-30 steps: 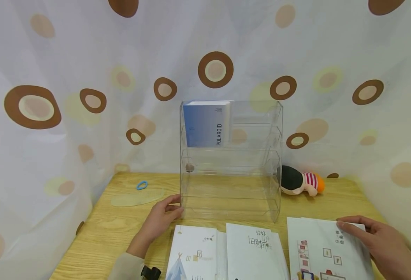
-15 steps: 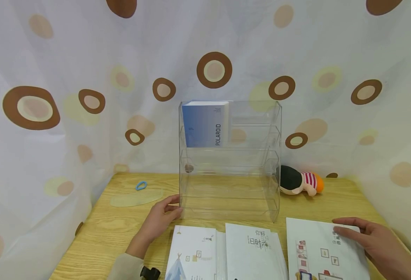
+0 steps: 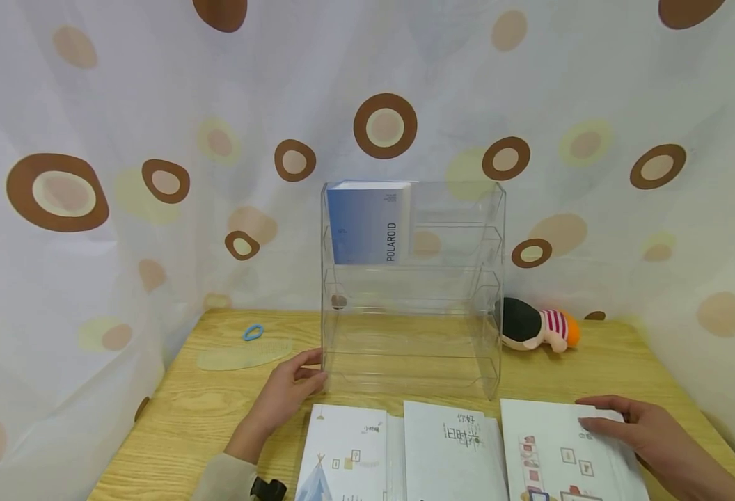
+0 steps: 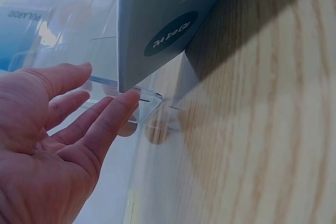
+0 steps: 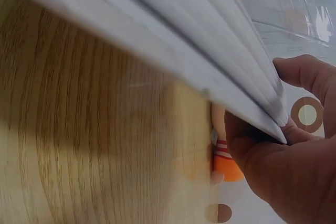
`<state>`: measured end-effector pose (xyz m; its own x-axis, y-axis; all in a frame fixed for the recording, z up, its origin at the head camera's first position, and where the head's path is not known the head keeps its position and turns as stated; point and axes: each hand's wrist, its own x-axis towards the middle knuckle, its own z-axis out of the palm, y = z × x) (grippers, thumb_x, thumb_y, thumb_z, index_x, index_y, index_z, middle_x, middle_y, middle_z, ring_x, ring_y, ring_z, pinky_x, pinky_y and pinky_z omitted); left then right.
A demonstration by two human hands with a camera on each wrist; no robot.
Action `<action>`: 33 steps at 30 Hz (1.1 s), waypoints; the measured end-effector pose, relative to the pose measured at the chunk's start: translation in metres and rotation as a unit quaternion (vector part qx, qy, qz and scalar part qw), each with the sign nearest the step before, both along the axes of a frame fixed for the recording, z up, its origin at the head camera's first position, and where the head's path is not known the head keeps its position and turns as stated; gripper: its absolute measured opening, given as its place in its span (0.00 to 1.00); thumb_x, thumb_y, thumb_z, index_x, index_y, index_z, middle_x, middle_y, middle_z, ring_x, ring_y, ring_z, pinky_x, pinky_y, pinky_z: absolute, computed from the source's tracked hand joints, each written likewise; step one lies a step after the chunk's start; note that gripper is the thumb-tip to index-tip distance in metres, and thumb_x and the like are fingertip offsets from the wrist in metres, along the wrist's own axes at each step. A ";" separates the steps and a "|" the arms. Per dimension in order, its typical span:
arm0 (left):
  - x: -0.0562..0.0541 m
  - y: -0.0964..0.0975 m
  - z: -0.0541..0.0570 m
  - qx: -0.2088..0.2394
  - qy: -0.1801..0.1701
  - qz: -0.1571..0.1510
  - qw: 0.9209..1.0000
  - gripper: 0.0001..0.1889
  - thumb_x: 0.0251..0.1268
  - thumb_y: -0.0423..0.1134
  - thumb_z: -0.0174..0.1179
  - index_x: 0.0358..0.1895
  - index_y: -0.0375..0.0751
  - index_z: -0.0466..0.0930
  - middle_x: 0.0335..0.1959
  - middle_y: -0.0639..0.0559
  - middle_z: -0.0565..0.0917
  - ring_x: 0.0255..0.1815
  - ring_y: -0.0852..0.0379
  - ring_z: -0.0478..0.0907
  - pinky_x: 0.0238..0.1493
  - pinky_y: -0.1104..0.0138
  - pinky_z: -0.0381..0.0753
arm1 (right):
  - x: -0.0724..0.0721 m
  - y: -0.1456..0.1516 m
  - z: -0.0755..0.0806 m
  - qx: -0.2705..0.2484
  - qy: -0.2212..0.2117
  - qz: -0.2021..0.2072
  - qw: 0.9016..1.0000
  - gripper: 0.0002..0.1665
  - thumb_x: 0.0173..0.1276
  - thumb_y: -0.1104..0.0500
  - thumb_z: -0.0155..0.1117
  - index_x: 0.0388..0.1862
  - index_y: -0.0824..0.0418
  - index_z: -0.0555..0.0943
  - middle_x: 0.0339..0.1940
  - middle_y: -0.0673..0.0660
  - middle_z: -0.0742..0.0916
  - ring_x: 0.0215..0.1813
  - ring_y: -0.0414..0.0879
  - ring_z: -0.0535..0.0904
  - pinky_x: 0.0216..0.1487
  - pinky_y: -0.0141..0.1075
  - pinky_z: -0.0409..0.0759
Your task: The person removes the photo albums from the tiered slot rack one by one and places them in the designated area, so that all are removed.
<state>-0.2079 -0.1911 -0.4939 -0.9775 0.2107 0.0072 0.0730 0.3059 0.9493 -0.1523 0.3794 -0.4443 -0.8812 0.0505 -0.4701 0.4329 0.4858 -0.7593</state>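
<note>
A clear acrylic rack with several tiers (image 3: 413, 334) stands at the middle of the table. My left hand (image 3: 289, 390) is at its lower left side, fingers loosely extended; in the left wrist view the left hand (image 4: 68, 124) has its fingertips at the rack's clear edge. My right hand (image 3: 649, 431) grips a white book with small drawings (image 3: 562, 452) by its upper right corner, thumb on the cover. The right wrist view shows the page edges of this book (image 5: 210, 40) slanting above the wood. A blue book marked POLAROID (image 3: 367, 226) stands in the rack's top tier, at the left.
Two groups of white books, one with a tent drawing (image 3: 342, 452) and one with large lettering (image 3: 452, 452), lie in front of the rack. A plush toy (image 3: 536, 323) lies right of it. At left are a blue ring (image 3: 253, 332) and a pale comb (image 3: 242, 355).
My right hand has moved left and slightly toward me with the white book, bringing it closer to the middle books. My left hand stays at the rack.
</note>
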 end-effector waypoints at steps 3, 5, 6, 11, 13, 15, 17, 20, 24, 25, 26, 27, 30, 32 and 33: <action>0.000 0.000 0.000 0.001 -0.002 0.000 1.000 0.30 0.87 0.37 0.64 0.84 0.34 0.70 0.77 0.32 0.79 0.71 0.38 0.84 0.62 0.61 0.95 | -0.001 -0.001 -0.002 0.006 0.000 0.004 1.000 0.36 0.80 0.49 0.76 0.78 0.66 0.80 0.61 0.59 0.90 0.47 0.46 0.85 0.44 0.33 0.90; 0.000 0.000 -0.001 0.001 -0.002 -0.001 1.000 0.30 0.87 0.37 0.64 0.84 0.33 0.70 0.76 0.32 0.79 0.70 0.37 0.85 0.62 0.62 0.95 | -0.003 -0.001 -0.005 0.006 -0.001 0.008 1.000 0.36 0.80 0.50 0.76 0.78 0.67 0.79 0.60 0.60 0.90 0.47 0.46 0.84 0.44 0.33 0.90; 0.000 0.000 -0.001 0.001 -0.003 -0.001 1.000 0.30 0.87 0.37 0.64 0.84 0.33 0.70 0.76 0.32 0.80 0.70 0.37 0.85 0.61 0.62 0.95 | -0.003 -0.001 -0.006 0.007 -0.002 0.009 1.000 0.36 0.80 0.50 0.76 0.78 0.68 0.79 0.60 0.60 0.90 0.47 0.46 0.84 0.44 0.32 0.90; 0.000 0.001 -0.001 0.005 -0.004 0.001 1.000 0.30 0.87 0.37 0.64 0.84 0.34 0.70 0.78 0.33 0.79 0.71 0.38 0.84 0.62 0.62 0.94 | -0.007 -0.002 -0.010 -0.002 -0.006 0.017 1.000 0.37 0.80 0.52 0.75 0.79 0.69 0.77 0.57 0.53 0.91 0.47 0.47 0.85 0.43 0.34 0.89; 0.000 0.001 -0.001 0.007 -0.004 0.001 1.000 0.30 0.87 0.37 0.64 0.85 0.34 0.70 0.79 0.33 0.78 0.72 0.38 0.84 0.63 0.61 0.94 | -0.008 -0.003 -0.011 -0.010 -0.007 0.021 1.000 0.37 0.81 0.52 0.75 0.79 0.70 0.77 0.57 0.52 0.91 0.46 0.47 0.86 0.44 0.34 0.91; 0.001 0.001 -0.001 0.007 -0.004 0.002 1.000 0.30 0.87 0.37 0.64 0.85 0.35 0.70 0.79 0.33 0.78 0.71 0.39 0.84 0.63 0.61 0.94 | -0.010 -0.003 -0.012 -0.011 -0.009 0.028 1.000 0.37 0.81 0.53 0.74 0.80 0.70 0.75 0.58 0.55 0.91 0.47 0.47 0.86 0.45 0.35 0.91; 0.001 0.000 0.000 0.005 -0.002 0.001 1.000 0.30 0.87 0.38 0.64 0.85 0.35 0.70 0.79 0.33 0.78 0.71 0.39 0.84 0.63 0.60 0.94 | -0.012 -0.003 -0.014 -0.008 -0.012 0.036 0.999 0.38 0.82 0.52 0.74 0.81 0.71 0.74 0.61 0.61 0.90 0.48 0.47 0.86 0.46 0.35 0.92; 0.001 0.000 0.000 0.003 -0.002 0.003 1.000 0.30 0.87 0.38 0.64 0.84 0.35 0.71 0.78 0.33 0.79 0.71 0.39 0.84 0.63 0.60 0.95 | -0.016 -0.002 -0.018 -0.002 -0.019 0.048 0.999 0.39 0.82 0.52 0.73 0.81 0.72 0.74 0.65 0.68 0.88 0.50 0.47 0.84 0.47 0.35 0.92; 0.001 0.001 0.000 -0.002 -0.002 0.005 1.000 0.30 0.86 0.39 0.64 0.84 0.36 0.71 0.78 0.34 0.79 0.70 0.40 0.85 0.63 0.60 0.95 | -0.020 0.002 -0.021 0.025 -0.021 0.072 0.997 0.41 0.82 0.49 0.74 0.80 0.74 0.74 0.68 0.73 0.85 0.53 0.49 0.83 0.51 0.38 0.92; 0.001 0.001 0.000 -0.003 -0.002 0.004 1.000 0.30 0.86 0.39 0.65 0.84 0.37 0.71 0.78 0.35 0.79 0.70 0.41 0.85 0.63 0.60 0.94 | -0.021 0.003 -0.022 0.040 -0.019 0.080 0.996 0.42 0.82 0.48 0.74 0.80 0.74 0.74 0.69 0.75 0.84 0.54 0.51 0.82 0.53 0.40 0.91; 0.001 0.001 0.000 -0.004 -0.002 0.004 1.000 0.30 0.86 0.39 0.65 0.84 0.37 0.71 0.78 0.35 0.79 0.70 0.41 0.85 0.63 0.61 0.94 | -0.022 0.004 -0.022 0.057 -0.017 0.088 0.994 0.43 0.81 0.46 0.74 0.79 0.74 0.74 0.69 0.76 0.84 0.55 0.52 0.81 0.55 0.42 0.91; 0.000 0.001 0.000 -0.005 0.001 0.003 1.000 0.30 0.86 0.39 0.65 0.84 0.37 0.71 0.78 0.35 0.79 0.70 0.41 0.86 0.63 0.60 0.94 | -0.022 0.005 -0.022 0.073 -0.016 0.094 0.993 0.44 0.80 0.44 0.75 0.79 0.74 0.74 0.70 0.77 0.83 0.56 0.54 0.80 0.58 0.45 0.90; 0.000 0.002 0.001 -0.007 0.005 0.004 1.000 0.30 0.86 0.39 0.65 0.84 0.36 0.71 0.77 0.34 0.80 0.69 0.40 0.86 0.63 0.59 0.95 | -0.024 0.007 -0.022 0.108 -0.013 0.105 0.988 0.47 0.78 0.40 0.76 0.78 0.75 0.75 0.69 0.77 0.83 0.58 0.58 0.78 0.61 0.52 0.88; 0.001 0.001 0.001 -0.006 0.005 0.006 1.000 0.30 0.86 0.39 0.65 0.84 0.36 0.72 0.77 0.34 0.80 0.69 0.39 0.86 0.63 0.58 0.95 | -0.025 0.006 -0.022 0.115 -0.013 0.104 0.988 0.48 0.77 0.39 0.77 0.76 0.75 0.76 0.66 0.76 0.85 0.58 0.58 0.78 0.61 0.53 0.87; 0.001 0.001 0.000 -0.006 0.004 0.007 1.000 0.30 0.86 0.38 0.65 0.84 0.36 0.72 0.76 0.33 0.80 0.69 0.39 0.86 0.63 0.58 0.95 | -0.026 0.006 -0.022 0.118 -0.012 0.102 0.988 0.49 0.76 0.39 0.78 0.76 0.75 0.76 0.65 0.75 0.85 0.57 0.58 0.78 0.60 0.52 0.87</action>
<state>-0.2066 -0.1900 -0.4934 -0.9802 0.1975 0.0131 0.0768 0.3188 0.9447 -0.1779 0.3850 -0.4659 -0.8728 -0.0174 -0.4877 0.3240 0.7268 -0.6057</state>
